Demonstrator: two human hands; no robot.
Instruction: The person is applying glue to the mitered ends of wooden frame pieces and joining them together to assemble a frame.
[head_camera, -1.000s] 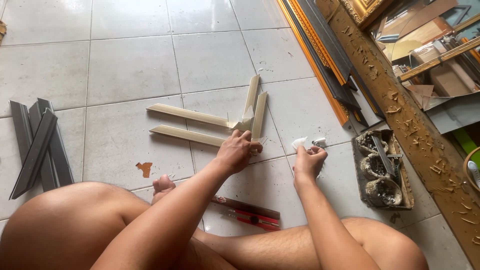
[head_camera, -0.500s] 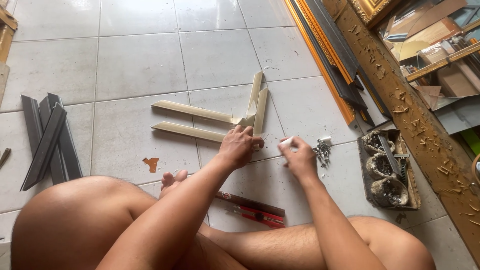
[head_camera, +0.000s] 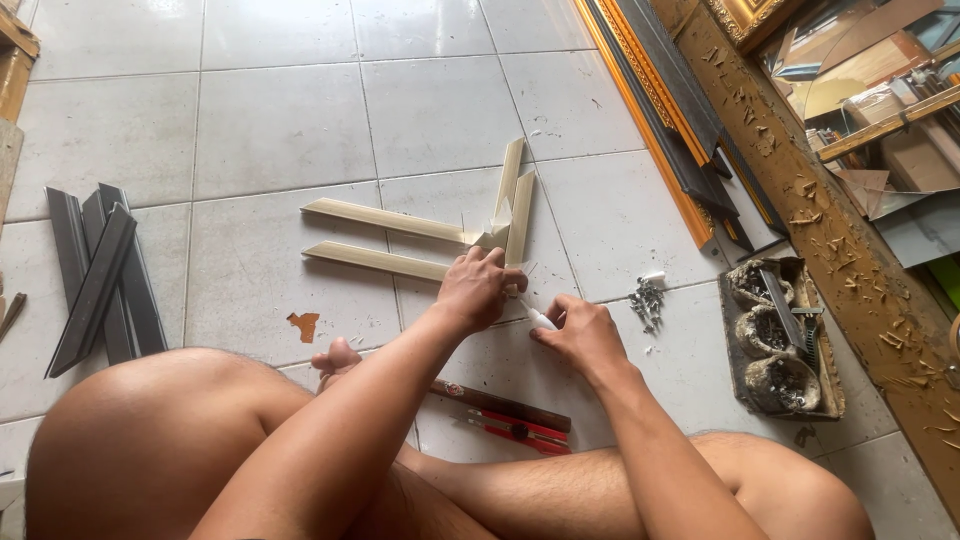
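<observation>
Moulding strips (head_camera: 385, 262), pale and mitred, lay on the tiled floor (head_camera: 280, 120); the left hand (head_camera: 478, 288) pressed closed on their corner. Right hand (head_camera: 580, 335) pinched a small white tube (head_camera: 540, 319), apparently gluing; steady aim seemed needed next.

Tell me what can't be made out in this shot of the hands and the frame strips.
Head view only:
- The corner where the pale strips meet: covered by the left hand.
- The small white tube: mostly hidden inside the right hand, so its tip and kind are unclear.
- The pile of small metal pieces: too small to tell nails from staples.
- The red tool: partly behind the left forearm.
- The dark strips: profile unclear.
</observation>
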